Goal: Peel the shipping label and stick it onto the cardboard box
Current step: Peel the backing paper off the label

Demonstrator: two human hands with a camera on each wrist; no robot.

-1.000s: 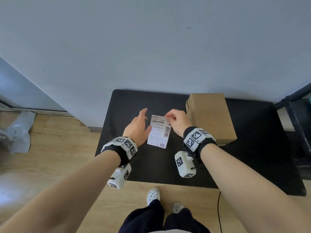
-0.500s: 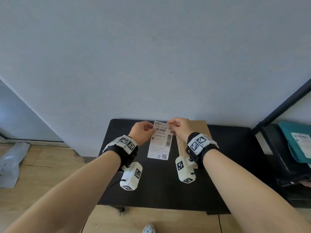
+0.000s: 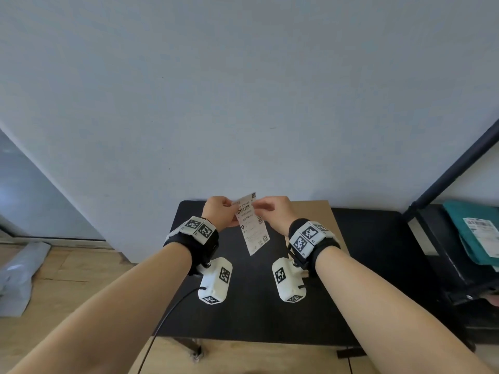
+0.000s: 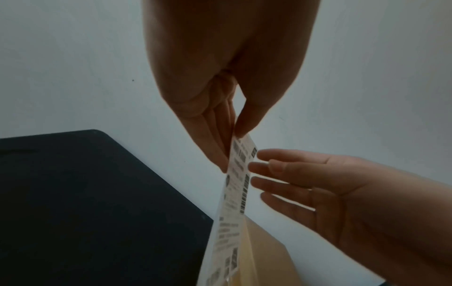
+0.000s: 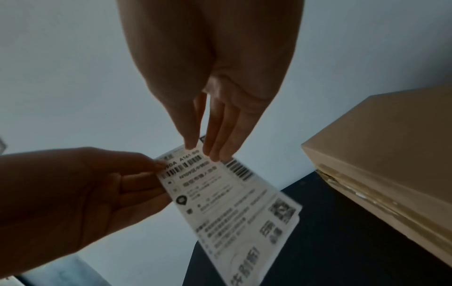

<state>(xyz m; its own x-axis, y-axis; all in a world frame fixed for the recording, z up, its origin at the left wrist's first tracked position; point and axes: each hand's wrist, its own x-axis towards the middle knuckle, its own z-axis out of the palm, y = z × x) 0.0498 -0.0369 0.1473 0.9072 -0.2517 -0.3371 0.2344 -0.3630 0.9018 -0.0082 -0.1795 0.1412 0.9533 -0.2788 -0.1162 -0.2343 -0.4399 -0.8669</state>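
Note:
Above the black table (image 3: 364, 238) I hold up the white shipping label (image 3: 252, 225), tilted, with its printed face toward me. My left hand (image 3: 219, 211) pinches its top left corner between thumb and fingers (image 4: 234, 133). My right hand (image 3: 274, 210) has its thumb and fingertips (image 5: 208, 149) at the label's (image 5: 232, 203) top right edge, pinching it. The brown cardboard box (image 3: 321, 211) lies on the table behind my right wrist, partly hidden, and it fills the right side of the right wrist view as the box (image 5: 379, 145).
A plain wall stands right behind the table. A dark shelf (image 3: 442, 265) at the right holds a teal parcel (image 3: 464, 228) with a white label. A grey bag (image 3: 19, 276) lies on the wooden floor at the left. A black cable (image 3: 167, 317) hangs off the table's front.
Both hands have lifted the label higher. The left hand, open beside it a second ago, now pinches its top left corner. The label has tilted.

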